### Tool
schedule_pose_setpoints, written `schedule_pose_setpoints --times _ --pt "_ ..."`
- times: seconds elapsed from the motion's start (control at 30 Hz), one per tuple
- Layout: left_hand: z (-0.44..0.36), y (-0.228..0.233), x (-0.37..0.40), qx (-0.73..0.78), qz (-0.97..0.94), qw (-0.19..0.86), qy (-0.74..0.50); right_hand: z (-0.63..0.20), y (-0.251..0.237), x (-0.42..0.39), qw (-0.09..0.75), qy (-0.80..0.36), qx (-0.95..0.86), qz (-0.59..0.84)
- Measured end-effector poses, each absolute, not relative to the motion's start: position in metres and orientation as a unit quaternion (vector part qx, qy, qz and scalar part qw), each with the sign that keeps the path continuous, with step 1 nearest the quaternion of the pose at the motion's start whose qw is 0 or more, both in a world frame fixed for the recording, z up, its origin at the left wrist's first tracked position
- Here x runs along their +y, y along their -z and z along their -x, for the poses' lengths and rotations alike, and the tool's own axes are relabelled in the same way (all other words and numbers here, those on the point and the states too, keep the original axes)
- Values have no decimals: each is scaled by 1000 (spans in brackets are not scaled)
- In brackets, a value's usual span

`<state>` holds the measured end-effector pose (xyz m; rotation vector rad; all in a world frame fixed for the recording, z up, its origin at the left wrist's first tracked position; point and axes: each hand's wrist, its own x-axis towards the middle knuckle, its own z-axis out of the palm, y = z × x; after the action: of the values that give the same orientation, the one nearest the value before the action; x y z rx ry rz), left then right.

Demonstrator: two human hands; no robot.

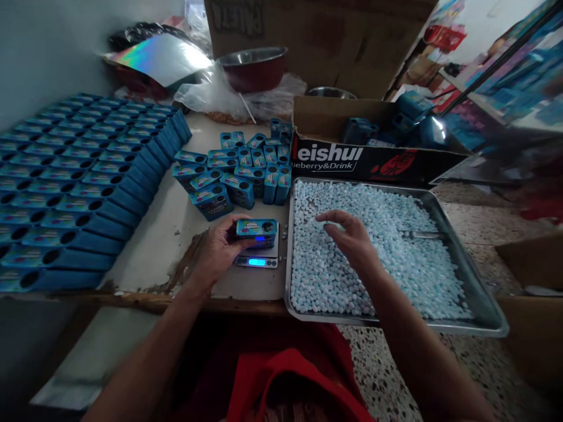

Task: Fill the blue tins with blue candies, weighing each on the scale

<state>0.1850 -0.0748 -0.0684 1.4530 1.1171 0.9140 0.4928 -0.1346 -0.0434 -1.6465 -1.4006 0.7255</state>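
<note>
Blue candy tin (256,230) sits long-axis sideways on the pocket scale (259,258), pinched by my left hand (217,249), while my right hand (349,237) hovers loosely curled over the pellet tray (479,305) just beside.

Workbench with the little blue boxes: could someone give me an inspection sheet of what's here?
Surface: worn pale table, edge chipped.
Job's things: small blue printed box on a small digital scale; metal tray of pale blue-white pellets.
Clutter: rows of blue boxes; loose group of boxes; open cardboard carton; red metal bowl; plastic bag.
Hands: left hand grips the box; right hand hovers open over pellets.
Cables: nothing seen.
Surroundings: speckled floor; big cardboard box.
</note>
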Motion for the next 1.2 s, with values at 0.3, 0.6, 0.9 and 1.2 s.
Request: schedule_pose_setpoints --times 0.3,0.6,0.9,1.2 --pt "-167 67 -71 443 -571 530 -444 -472 42 -149 -60 -84 -782 615" --pt "-120 59 -76 468 -517 485 -528 -498 29 -147 -126 -163 -800 564" --pt "-130 49 -76 476 -619 433 -450 -515 24 -155 301 -403 -502 704" --pt "-134 47 -75 470 -629 428 -448 -504 26 -140 426 -664 -218 575"
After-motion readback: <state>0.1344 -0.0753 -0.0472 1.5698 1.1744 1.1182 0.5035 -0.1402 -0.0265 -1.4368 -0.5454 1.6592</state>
